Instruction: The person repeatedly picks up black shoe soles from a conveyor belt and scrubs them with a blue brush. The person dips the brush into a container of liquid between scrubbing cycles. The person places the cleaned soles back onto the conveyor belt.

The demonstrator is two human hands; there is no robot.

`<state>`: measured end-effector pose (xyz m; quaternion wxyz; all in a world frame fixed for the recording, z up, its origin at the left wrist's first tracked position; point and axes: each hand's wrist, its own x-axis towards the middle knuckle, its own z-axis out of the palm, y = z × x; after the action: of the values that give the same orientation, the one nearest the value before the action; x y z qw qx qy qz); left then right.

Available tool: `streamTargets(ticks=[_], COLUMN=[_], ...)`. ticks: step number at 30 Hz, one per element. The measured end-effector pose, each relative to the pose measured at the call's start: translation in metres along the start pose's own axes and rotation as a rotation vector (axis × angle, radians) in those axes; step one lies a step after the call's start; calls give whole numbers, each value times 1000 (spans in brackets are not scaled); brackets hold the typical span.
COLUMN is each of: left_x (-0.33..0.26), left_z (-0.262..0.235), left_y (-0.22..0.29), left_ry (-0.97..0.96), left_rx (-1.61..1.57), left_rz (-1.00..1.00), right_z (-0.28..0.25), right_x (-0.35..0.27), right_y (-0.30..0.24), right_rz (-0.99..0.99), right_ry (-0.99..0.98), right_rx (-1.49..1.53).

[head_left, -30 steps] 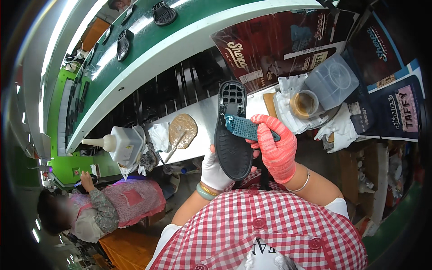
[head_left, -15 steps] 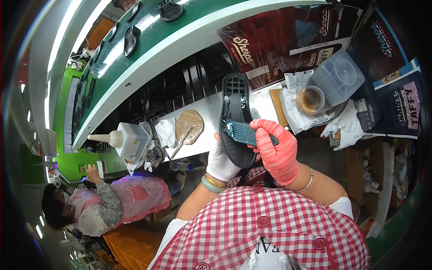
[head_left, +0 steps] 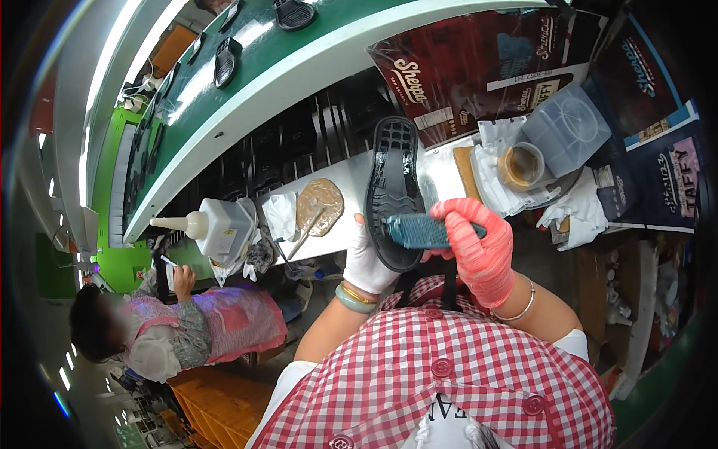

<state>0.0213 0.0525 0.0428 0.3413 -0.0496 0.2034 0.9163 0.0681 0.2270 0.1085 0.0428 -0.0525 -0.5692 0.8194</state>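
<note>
A: The place was a factory line. A long green conveyor belt with a white edge point(head_left: 247, 67) curved across the top of the view and carried a few black soles, and below it ran a pale tabletop point(head_left: 351, 179) crowded with supplies.

B: And what did the worker in the red-checked apron have in hand?

A: The left hand, in a white glove point(head_left: 366, 258), was closed around the lower end of a black rubber shoe sole point(head_left: 393, 176), held up over the tabletop edge with its ribbed face toward the camera. The right hand, in a coral-red glove point(head_left: 479, 243), gripped a teal-blue flat brush point(head_left: 420, 230) and pressed it across the sole's lower part.

B: How far along did the work look?

A: Judging from the wet sheen on the sole's middle, the coating seemed partly laid on; the brush was at the heel end, so that end probably remained. How well the toe end was covered could not be told.

B: What else lay around?

A: A white squeeze bottle with a long nozzle point(head_left: 213, 224) stood to the left, a brown-smeared round pad point(head_left: 320, 206) beside it, and a tan pot on white rags point(head_left: 521, 166) to the right, near a clear plastic box point(head_left: 568, 127). Another person in a pink apron point(head_left: 217, 329) sat at lower left.
</note>
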Motion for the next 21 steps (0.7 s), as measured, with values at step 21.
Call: streamTargets(ticks=[21], left_x=[-2], left_z=[14], left_y=[-3], left_ry=[31], left_rx=[49], left_rz=[-67], right_z=[9], right_x=[4], right_y=[8], right_rz=[26], right_ry=[74], right_rx=[37])
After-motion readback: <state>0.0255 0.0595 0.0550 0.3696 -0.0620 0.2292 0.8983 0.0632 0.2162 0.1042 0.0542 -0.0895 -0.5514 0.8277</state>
